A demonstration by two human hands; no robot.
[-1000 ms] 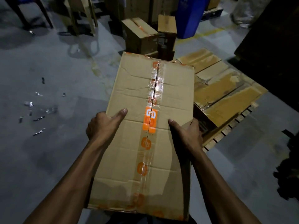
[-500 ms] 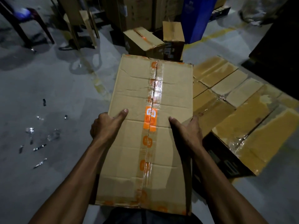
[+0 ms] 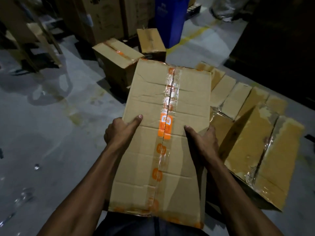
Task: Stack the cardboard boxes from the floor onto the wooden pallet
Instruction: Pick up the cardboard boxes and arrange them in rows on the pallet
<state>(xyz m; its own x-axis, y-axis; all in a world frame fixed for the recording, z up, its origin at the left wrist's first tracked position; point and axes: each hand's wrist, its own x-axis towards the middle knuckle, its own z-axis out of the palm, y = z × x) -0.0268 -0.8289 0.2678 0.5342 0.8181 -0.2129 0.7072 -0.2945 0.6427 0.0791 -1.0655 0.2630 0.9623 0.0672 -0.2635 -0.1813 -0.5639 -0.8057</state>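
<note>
Two hands: left hand, right hand clasp long tan taped cardboard box by sides, thumbs on top, level for carrying; stacked boxes right of it

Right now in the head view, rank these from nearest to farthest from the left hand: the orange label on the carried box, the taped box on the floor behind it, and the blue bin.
From the left hand:
1. Orange label, just to its right on the carried box.
2. Taped box, on the floor ahead.
3. Blue bin, far back, right of centre.
</note>
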